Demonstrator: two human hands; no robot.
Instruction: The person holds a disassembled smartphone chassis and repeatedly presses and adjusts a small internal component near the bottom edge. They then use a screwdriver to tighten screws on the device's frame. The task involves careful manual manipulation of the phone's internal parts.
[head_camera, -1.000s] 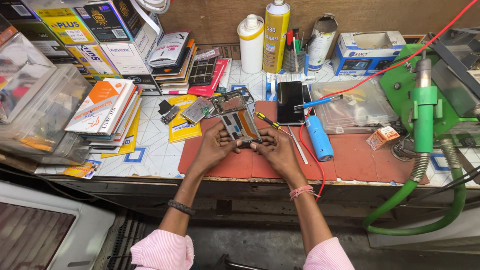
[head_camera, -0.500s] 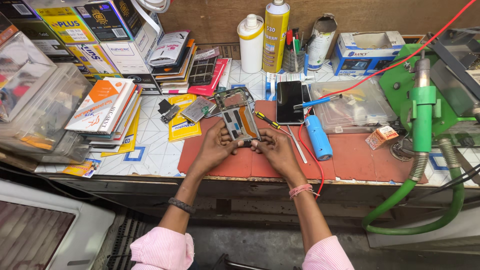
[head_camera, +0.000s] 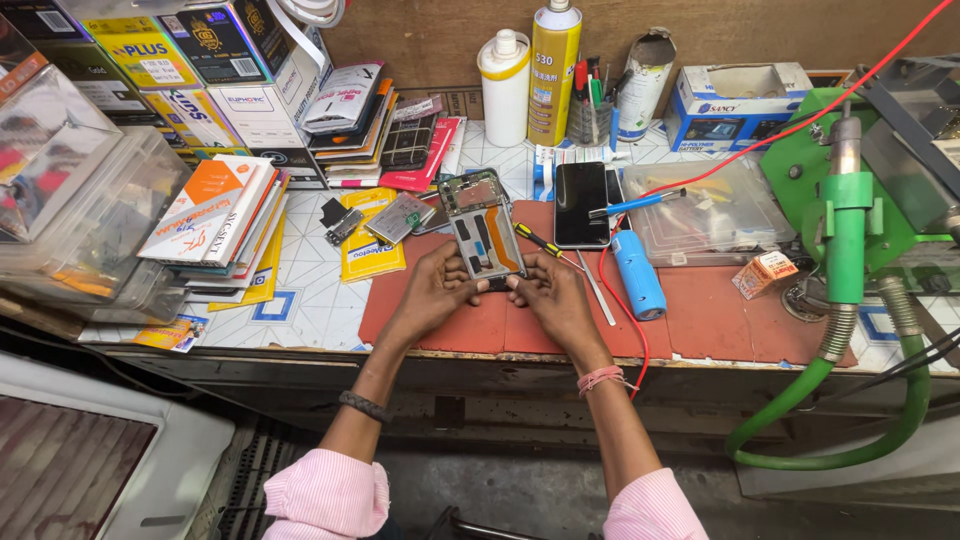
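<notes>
Together left hand and right hand apparently pinch the opened phone

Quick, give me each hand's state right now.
Left hand: closed on the opened phone, gripping its lower left edge.
Right hand: closed on the same phone, gripping its lower right edge.

mat: was red
opened phone: showed grey with an orange strip
second phone: was black
spray can: was yellow
hose: was green
sleeves: were pink
</notes>
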